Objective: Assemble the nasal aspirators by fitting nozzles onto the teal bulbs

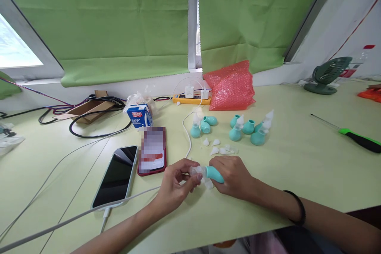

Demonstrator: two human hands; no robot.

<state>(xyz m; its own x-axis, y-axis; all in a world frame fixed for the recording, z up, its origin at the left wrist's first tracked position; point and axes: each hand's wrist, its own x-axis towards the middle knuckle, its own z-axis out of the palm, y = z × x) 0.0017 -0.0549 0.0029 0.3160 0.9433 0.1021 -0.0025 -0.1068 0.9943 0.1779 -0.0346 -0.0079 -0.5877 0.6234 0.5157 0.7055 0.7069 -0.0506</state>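
Observation:
Both hands meet over the front of the table on one nasal aspirator. My right hand [232, 174] is closed around its teal rubber bulb [214, 174]. At the other end, my left hand [180, 182] pinches the clear plastic tip [202, 171], which sits against the bulb's neck. Just below them a clear piece [208, 183] lies on the table, partly hidden. Beyond the hands are several small white nozzles [223, 151]. Farther back stand teal bulbs, some bare like this one [248, 127], others fitted with clear tips, such as this aspirator [258, 136].
Two phones lie to the left, one dark-screened [116, 176] and one lit [152, 151]; a cable runs past my left wrist. Behind are a milk carton [140, 116], a power strip [196, 99] and a red bubble-wrap bag [230, 89]. On the right are a screwdriver [360, 139] and a fan [330, 73].

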